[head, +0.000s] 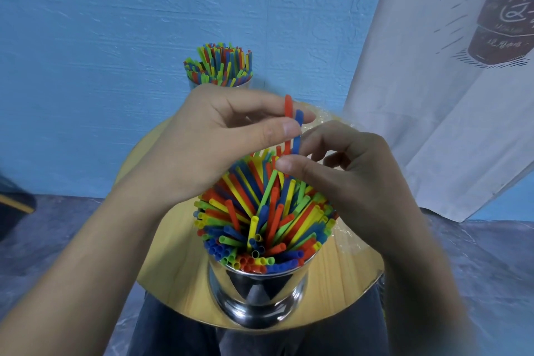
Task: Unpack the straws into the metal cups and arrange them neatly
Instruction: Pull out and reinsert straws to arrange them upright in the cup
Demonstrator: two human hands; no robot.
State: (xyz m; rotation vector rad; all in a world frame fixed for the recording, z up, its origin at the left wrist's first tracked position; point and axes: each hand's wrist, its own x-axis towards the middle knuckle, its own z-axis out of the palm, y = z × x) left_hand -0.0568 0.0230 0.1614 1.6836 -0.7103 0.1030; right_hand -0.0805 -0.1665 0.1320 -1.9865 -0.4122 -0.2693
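Blue wall (115, 23) behind; round wooden desk (173, 254). Near metal cup (257, 295) is crammed with splayed straws (260, 211); far metal cup (191, 84) also full. Left hand (202, 147) pinches a red straw (288, 105) and a blue straw (299, 117) above the near cup. Right hand (361, 170) is curled at their lower ends, grip unclear. Risk: the packed cup refuses them, so straws buckle or neighbours spring out.

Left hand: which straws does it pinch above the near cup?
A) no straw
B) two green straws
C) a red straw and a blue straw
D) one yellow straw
C: the left hand pinches a red straw and a blue straw between thumb and forefinger, above the near cup.
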